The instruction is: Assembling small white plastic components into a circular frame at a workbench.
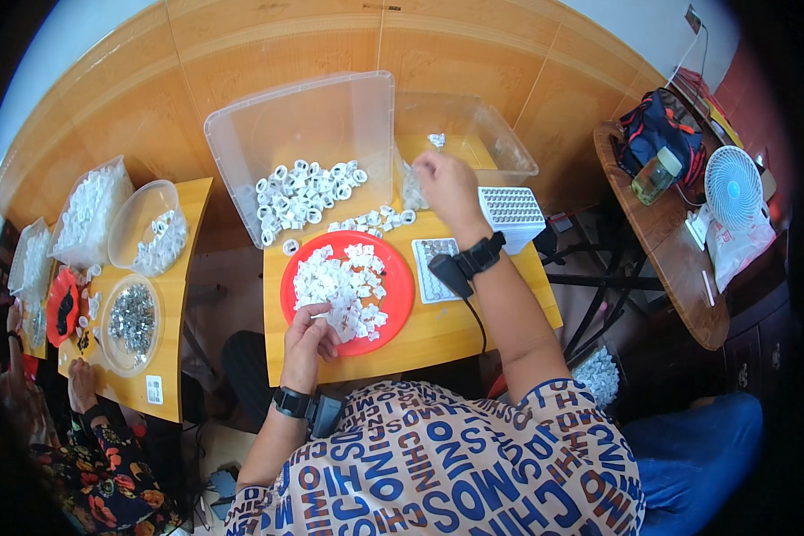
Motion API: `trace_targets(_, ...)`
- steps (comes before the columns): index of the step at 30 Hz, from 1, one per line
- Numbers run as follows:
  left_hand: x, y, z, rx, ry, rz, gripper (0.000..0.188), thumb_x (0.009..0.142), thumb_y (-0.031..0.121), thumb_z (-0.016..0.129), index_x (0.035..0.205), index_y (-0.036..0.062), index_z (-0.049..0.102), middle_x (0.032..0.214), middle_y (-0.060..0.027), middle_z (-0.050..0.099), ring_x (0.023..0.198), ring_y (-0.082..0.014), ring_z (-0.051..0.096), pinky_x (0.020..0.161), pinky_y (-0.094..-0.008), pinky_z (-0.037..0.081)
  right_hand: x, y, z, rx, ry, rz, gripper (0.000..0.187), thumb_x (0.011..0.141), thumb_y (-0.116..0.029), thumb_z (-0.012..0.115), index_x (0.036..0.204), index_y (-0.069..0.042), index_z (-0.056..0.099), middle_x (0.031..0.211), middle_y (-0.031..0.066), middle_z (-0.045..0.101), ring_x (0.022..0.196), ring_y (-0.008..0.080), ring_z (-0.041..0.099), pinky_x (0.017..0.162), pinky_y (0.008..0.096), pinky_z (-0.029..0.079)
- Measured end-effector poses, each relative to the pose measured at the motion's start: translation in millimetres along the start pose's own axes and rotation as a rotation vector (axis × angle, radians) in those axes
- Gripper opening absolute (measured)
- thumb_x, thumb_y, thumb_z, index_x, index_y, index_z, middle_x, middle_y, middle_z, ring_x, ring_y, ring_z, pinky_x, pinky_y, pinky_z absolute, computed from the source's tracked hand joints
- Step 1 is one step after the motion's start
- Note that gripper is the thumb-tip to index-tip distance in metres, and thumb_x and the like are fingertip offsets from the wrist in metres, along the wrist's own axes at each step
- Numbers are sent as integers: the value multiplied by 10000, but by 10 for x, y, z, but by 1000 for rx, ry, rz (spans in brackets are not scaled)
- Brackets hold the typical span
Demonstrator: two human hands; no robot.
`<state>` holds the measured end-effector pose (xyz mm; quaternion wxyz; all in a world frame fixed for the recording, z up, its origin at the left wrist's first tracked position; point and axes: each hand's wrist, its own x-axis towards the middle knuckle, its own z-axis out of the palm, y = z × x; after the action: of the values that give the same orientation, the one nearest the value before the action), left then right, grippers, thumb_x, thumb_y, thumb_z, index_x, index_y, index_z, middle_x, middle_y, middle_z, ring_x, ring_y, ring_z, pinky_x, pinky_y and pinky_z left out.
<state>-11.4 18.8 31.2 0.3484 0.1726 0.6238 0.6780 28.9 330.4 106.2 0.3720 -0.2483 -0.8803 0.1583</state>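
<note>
My left hand point(309, 341) rests at the near left rim of a round red tray point(404, 284). Its thumb and fingers are closed at the edge of a heap of small white plastic parts point(326, 279), apparently pinching one of them. My right hand point(448, 186) reaches over the near wall of a clear plastic bin point(509, 163) with its fingers curled. Just beyond those fingers shows a small white part point(436, 140); whether they touch it cannot be told. Between the tray and my right forearm lies a shallow white tray of small round pieces point(434, 268).
A clear upright lid point(304, 116) stands behind white ring-shaped parts point(304, 196). A white gridded box point(512, 214) sits at the right table edge. At the left table, a co-worker's hand point(82, 384) is near a bowl of metal pieces point(132, 322). A fan point(732, 188) stands far right.
</note>
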Motion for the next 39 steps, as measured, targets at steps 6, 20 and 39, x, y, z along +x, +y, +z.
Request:
trace_targets(6,2,13,39,-14,-30,-32,262,938,158,418,1141,50,542,690,-39,603,514,-87,525,478,-196,405,-293,301,454,-233,-321,-70,132,815,-107,542,865,-64,656,795,163,655,772,349,639,672,446,497)
trace_targets(20,-55,18,56,-15,-42,-32,265,936,152,415,1145,49,540,704,-32,597,531,-86,523,497,-201,400,-491,443,705,-384,-352,-155,128,816,-99,513,800,-40,626,772,187,660,732,352,658,638,432,526)
trace_targets(39,111,75,198,-418,-311,-132,336,995,310,371,1175,52,488,883,-91,626,693,-141,613,588,-231,493,-1132,-706,-17,874,-815,49,144,859,-62,608,959,31,652,829,86,665,720,137,634,648,269,501)
